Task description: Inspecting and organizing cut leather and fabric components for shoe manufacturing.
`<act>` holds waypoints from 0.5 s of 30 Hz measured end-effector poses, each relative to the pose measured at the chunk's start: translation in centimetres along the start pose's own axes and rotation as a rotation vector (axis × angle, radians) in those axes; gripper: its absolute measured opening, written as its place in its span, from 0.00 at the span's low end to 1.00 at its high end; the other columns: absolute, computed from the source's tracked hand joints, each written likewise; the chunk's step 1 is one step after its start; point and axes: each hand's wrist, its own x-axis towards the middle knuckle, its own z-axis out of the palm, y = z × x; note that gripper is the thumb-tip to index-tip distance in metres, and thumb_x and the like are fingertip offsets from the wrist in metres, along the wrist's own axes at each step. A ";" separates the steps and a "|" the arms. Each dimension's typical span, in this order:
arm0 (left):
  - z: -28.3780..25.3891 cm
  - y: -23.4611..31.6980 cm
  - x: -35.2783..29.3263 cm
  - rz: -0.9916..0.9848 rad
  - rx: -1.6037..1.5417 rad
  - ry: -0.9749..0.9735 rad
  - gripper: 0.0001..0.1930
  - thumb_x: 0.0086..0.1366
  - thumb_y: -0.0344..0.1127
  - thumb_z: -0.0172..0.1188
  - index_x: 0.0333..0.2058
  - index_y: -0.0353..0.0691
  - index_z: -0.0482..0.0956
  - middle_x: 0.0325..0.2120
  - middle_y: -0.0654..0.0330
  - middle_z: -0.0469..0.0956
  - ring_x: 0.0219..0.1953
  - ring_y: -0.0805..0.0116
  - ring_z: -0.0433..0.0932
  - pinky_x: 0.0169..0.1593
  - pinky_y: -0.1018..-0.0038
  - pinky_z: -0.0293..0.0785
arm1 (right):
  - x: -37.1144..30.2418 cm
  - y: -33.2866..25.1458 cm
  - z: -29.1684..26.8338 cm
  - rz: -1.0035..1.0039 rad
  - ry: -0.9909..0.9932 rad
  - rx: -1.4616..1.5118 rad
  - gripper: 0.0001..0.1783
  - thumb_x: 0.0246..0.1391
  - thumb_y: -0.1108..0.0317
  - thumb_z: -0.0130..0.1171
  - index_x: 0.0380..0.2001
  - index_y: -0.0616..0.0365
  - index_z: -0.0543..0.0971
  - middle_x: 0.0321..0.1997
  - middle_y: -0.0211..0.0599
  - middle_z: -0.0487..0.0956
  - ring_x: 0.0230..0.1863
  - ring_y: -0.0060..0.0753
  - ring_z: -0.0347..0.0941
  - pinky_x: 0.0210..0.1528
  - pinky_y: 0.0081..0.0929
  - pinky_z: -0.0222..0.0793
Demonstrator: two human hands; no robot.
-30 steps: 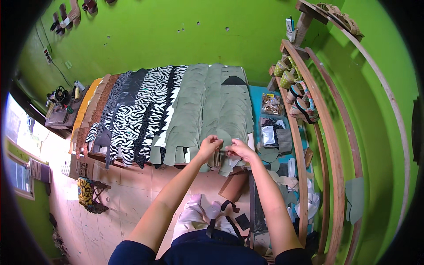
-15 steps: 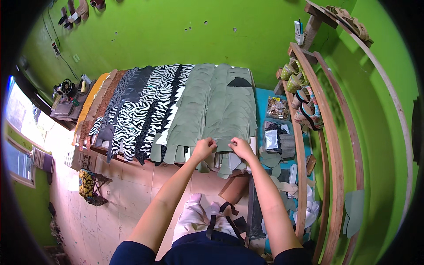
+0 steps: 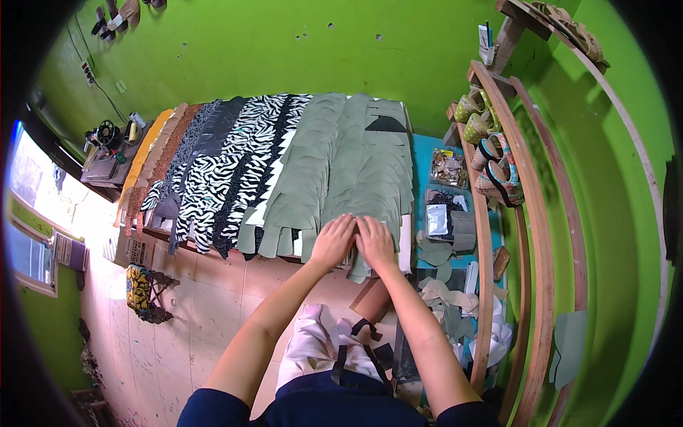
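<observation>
My left hand (image 3: pixel 334 240) and my right hand (image 3: pixel 375 243) lie side by side at the near end of the overlapping grey-green cut pieces (image 3: pixel 363 171). Fingers of both hands stretch forward and rest flat on the pieces, the thumbs close together. Nothing shows gripped in either hand. The pieces are thin, rounded and laid in long rows like shingles. A black piece (image 3: pixel 386 124) shows among the rows at the far right. Left of them run rows of zebra-print pieces (image 3: pixel 206 196). What lies right under my fingers is hidden.
Brown, orange and dark rows (image 3: pixel 146 167) cover the table's left side. Right of it stand a tub of small parts (image 3: pixel 448 169) and wooden shelf rails (image 3: pixel 526 192) with sandals (image 3: pixel 498 174). A patterned stool (image 3: pixel 139 292) is on the floor at left, a brown box (image 3: pixel 371 299) below the table.
Both hands have moved forward and closer together. Their fingers were pinched at the near edge of a grey-green piece and now lie flat on the rows.
</observation>
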 end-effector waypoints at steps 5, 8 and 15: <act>1.5 -0.3 -2.8 0.091 0.200 -0.123 0.29 0.61 0.49 0.39 0.57 0.41 0.52 0.59 0.60 0.50 0.61 0.66 0.49 0.61 0.65 0.45 | -2.5 0.5 2.0 -0.182 0.004 -0.131 0.32 0.49 0.57 0.46 0.57 0.55 0.56 0.62 0.35 0.52 0.62 0.33 0.49 0.62 0.41 0.39; 1.9 -0.7 -3.0 0.096 0.213 -0.158 0.29 0.60 0.50 0.38 0.58 0.44 0.50 0.60 0.63 0.48 0.61 0.68 0.47 0.61 0.66 0.43 | -2.6 0.6 2.4 -0.161 -0.029 -0.134 0.32 0.50 0.56 0.44 0.58 0.55 0.54 0.64 0.33 0.50 0.63 0.32 0.47 0.62 0.42 0.38; 1.9 -0.8 -3.0 0.100 0.212 -0.172 0.31 0.60 0.52 0.37 0.59 0.44 0.49 0.60 0.62 0.46 0.61 0.67 0.47 0.61 0.65 0.43 | -2.6 0.4 2.4 -0.141 -0.048 -0.163 0.33 0.50 0.54 0.44 0.58 0.54 0.53 0.64 0.31 0.48 0.63 0.31 0.47 0.63 0.41 0.37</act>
